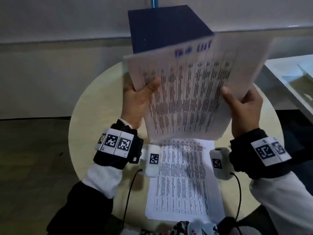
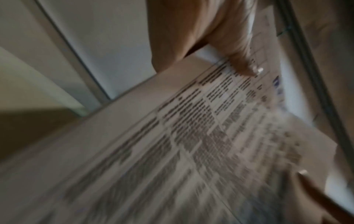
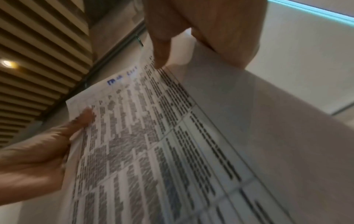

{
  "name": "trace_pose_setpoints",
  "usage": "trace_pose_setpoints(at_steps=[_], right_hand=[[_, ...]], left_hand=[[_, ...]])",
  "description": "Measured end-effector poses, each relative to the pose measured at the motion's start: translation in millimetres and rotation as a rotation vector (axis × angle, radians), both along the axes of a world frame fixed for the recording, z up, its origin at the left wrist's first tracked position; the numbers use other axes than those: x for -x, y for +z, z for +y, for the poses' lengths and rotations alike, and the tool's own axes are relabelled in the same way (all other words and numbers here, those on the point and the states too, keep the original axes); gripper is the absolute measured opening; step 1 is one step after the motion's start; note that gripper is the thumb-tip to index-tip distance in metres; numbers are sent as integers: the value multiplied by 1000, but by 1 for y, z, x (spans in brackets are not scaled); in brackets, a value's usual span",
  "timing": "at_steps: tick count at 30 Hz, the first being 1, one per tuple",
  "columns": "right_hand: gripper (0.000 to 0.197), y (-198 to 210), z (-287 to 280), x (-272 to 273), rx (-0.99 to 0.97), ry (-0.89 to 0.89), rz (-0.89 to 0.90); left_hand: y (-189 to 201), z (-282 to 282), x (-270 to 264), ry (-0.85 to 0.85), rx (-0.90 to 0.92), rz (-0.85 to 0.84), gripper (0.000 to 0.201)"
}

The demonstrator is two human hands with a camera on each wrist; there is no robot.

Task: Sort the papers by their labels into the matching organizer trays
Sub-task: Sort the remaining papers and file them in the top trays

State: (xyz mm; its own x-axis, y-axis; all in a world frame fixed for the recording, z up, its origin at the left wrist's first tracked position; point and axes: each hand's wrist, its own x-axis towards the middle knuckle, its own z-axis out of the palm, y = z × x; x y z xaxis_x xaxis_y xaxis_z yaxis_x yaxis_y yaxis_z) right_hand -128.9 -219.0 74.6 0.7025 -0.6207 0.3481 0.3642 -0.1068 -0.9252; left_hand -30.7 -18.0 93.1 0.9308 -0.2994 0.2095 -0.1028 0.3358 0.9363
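A sheaf of printed papers (image 1: 189, 92) with a blue handwritten label at its top is raised above the table, tilted toward me. My left hand (image 1: 140, 99) pinches its left edge, thumb on the printed face. My right hand (image 1: 240, 106) grips the right edge the same way. The papers (image 2: 191, 144) fill the left wrist view, blurred, with my left hand (image 2: 237, 57) on them. In the right wrist view my right hand (image 3: 162, 50) pinches the papers (image 3: 153, 136), and my left hand (image 3: 63, 139) holds the far side. A second stack of papers (image 1: 183, 180) lies flat on the table below.
A dark blue box-shaped organizer (image 1: 167, 28) stands at the back of the round pale table (image 1: 88, 116), partly hidden by the raised sheets. A glass-topped surface (image 1: 294, 78) lies to the right. Cables (image 1: 128, 192) trail from the wrist cameras over the table's front edge.
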Motion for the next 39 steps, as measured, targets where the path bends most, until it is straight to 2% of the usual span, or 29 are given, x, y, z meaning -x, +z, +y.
trace_pose_setpoints(at_steps=[3,6,7,10,12,14,16,17,20,21,23,24,26,28,32,34,36,39], right_hand=[[28,-18,7,8,-27,-66,51],[22,-25,9,10,-23,-112,65],[19,-21,9,10,1,-131,62],[9,-6,7,9,29,-154,-32],[9,-5,5,8,45,-166,-63],[10,-21,3,6,27,-173,34],[8,-50,3,6,4,-135,202],[12,-63,3,6,10,-125,278],[19,-76,2,2,104,-136,371],[20,-73,0,-1,150,-152,380],[20,-64,-6,-12,237,-178,405],[16,-59,-9,-18,245,-183,425],[5,-51,-16,-26,167,-168,475],[4,-46,-20,-26,58,-100,509],[13,-57,-25,-8,13,61,539],[17,-66,-26,4,9,124,550],[11,-73,-23,12,-6,177,544],[21,-79,-20,21,-19,205,553]], left_hand=[[-22,6,7,-25,-132,57,51],[-31,2,14,13,-252,110,87],[-29,0,14,23,-272,96,92],[-15,-3,9,16,-190,42,63],[-10,-4,7,-5,-163,30,46],[-18,-2,7,-62,-197,53,39],[-38,1,10,-120,-299,164,40],[-53,3,10,-132,-333,234,47],[-83,1,9,-62,-403,363,104],[-85,-3,8,-44,-429,368,101],[-77,-10,8,-4,-410,355,61],[-73,-13,5,6,-380,358,47],[-65,-15,-2,-5,-333,363,33],[-60,-18,-12,-24,-306,366,36],[-54,-24,-28,-43,-269,395,78],[-57,-27,-36,-56,-270,435,78],[-57,-29,-40,-65,-280,480,77],[-62,-29,-38,-48,-288,482,64]])
